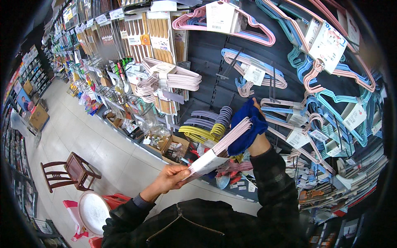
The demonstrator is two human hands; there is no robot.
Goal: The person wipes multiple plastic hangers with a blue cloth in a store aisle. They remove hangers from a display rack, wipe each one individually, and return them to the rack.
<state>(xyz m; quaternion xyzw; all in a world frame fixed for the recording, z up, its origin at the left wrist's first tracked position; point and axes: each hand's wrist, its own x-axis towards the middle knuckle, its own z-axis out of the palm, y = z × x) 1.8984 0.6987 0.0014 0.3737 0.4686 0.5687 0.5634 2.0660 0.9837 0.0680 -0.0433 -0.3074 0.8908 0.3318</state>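
Note:
A pack of pale pink clothes hangers (231,135) in a white card sleeve (206,162) slants across the space before my chest. My left hand (170,178) pinches its lower end, thumb on top of the sleeve. At the upper end, my right hand (260,145) holds a dark blue cloth (248,127) against the hangers. The cloth hides most of the right fingers; one fingertip shows above it. Just behind the pack, lilac hangers (203,117) and yellow hangers (198,132) hang low on the rack.
Packs of hangers (254,73) hang from hooks on the dark wall panel (201,65). Chopstick packs (159,34) fill the shelf at upper left. Small cardboard boxes (175,148) stand below. On the tiled floor are a wooden chair (73,172) and a round white lid or basin (92,213).

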